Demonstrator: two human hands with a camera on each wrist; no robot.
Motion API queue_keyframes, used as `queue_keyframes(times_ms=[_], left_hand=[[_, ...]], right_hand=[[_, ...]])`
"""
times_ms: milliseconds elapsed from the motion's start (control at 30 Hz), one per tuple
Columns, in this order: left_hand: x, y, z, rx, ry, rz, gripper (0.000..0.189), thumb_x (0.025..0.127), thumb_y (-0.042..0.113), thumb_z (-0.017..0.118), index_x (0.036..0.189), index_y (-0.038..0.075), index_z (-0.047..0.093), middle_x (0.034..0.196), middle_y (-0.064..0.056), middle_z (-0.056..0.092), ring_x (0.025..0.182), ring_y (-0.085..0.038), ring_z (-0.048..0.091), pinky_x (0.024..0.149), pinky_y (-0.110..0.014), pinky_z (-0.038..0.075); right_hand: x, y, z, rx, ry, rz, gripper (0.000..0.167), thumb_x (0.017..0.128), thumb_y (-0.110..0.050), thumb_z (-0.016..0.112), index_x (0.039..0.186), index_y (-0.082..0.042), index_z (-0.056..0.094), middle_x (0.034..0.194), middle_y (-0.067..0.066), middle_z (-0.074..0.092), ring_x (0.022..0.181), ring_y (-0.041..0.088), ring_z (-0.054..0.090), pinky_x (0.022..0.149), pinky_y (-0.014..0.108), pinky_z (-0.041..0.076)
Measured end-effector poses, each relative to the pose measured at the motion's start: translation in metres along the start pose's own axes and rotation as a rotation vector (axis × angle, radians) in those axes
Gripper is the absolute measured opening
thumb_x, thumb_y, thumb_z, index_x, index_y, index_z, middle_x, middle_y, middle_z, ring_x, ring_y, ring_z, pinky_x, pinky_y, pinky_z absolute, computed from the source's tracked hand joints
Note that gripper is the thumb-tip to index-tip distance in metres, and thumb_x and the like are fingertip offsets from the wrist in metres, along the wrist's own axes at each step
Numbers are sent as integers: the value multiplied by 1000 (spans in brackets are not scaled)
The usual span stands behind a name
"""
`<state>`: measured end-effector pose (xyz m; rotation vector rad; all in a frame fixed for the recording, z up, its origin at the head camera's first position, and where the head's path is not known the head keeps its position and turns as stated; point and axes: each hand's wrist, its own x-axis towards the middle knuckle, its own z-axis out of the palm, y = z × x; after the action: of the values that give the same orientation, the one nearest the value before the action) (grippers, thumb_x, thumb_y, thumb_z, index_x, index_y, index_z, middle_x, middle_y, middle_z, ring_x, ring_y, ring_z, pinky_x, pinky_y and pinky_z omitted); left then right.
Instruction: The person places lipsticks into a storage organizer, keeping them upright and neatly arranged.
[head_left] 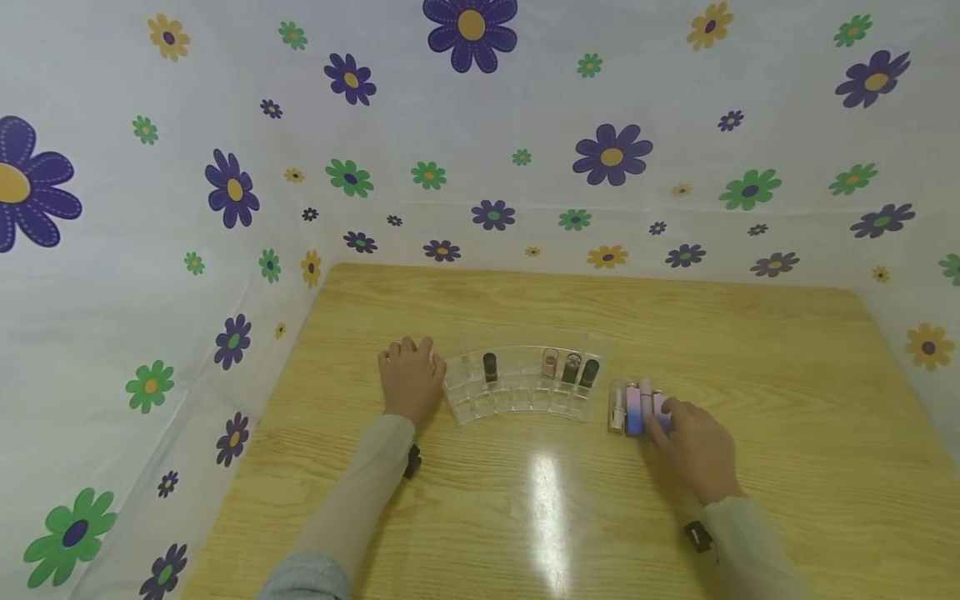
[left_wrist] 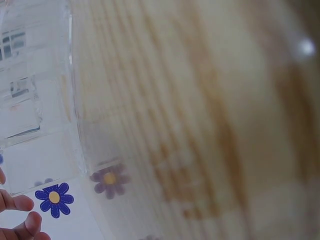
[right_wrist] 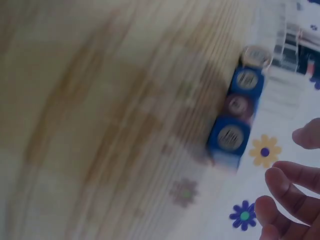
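Observation:
A clear acrylic lipstick holder (head_left: 517, 408), curved and stepped, stands on the table. My left hand (head_left: 411, 379) rests beside its left end, fingers loosely bent; the left wrist view shows the fingertips (left_wrist: 30, 225) near the holder's clear wall. To the right of the holder, several lipsticks stand in a row: a clear and gold tube (head_left: 617, 410), a pink-to-blue tube (head_left: 633, 410), a pale mauve tube (head_left: 647, 398) and another pink-to-blue one partly hidden by my fingers. My right hand (head_left: 699, 446) hovers at the row's right end, its fingers (right_wrist: 295, 200) spread apart around nothing in the right wrist view.
In the holder's back slots stand a black lipstick (head_left: 490, 367) on the left, and a pink tube (head_left: 550, 363) and two dark tubes on the right. The wooden table (head_left: 465, 517) meets flower-printed white sheeting (head_left: 525, 108) at the back and sides.

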<state>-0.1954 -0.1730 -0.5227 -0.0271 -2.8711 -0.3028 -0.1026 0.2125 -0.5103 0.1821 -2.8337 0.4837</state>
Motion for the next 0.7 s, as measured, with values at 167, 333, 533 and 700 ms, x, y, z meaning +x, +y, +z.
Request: queue_keyframes(times_ms=[167, 333, 533, 700], left_hand=[[0, 0, 0, 3, 14, 9, 31, 91, 28, 42, 109, 10, 60, 89, -11, 56, 86, -30, 50, 89, -50, 39], [0, -1, 0, -5, 8, 7, 32, 91, 28, 41, 109, 10, 60, 89, -11, 55, 86, -30, 49, 89, -51, 38], [0, -2, 3, -12, 6, -1, 33, 91, 28, 41, 112, 11, 60, 91, -11, 56, 87, -30, 50, 90, -51, 38], [1, -2, 4, -10, 20, -2, 31, 91, 27, 44, 111, 11, 61, 90, -11, 56, 86, -31, 50, 89, -51, 38]], right_hand=[[6, 15, -5, 2, -124, 96, 26, 86, -22, 59, 88, 4, 63, 66, 12, 61, 49, 16, 48, 41, 27, 36], [11, 19, -5, 6, -165, 97, 27, 86, -23, 58, 89, 4, 63, 64, 10, 60, 48, 15, 46, 40, 26, 36], [17, 21, 0, -50, -170, 47, 24, 84, -23, 63, 86, 2, 63, 65, 11, 61, 47, 13, 44, 40, 27, 39], [21, 20, 1, -83, -183, 27, 23, 84, -22, 63, 85, 1, 63, 66, 11, 61, 49, 15, 48, 42, 30, 42]])
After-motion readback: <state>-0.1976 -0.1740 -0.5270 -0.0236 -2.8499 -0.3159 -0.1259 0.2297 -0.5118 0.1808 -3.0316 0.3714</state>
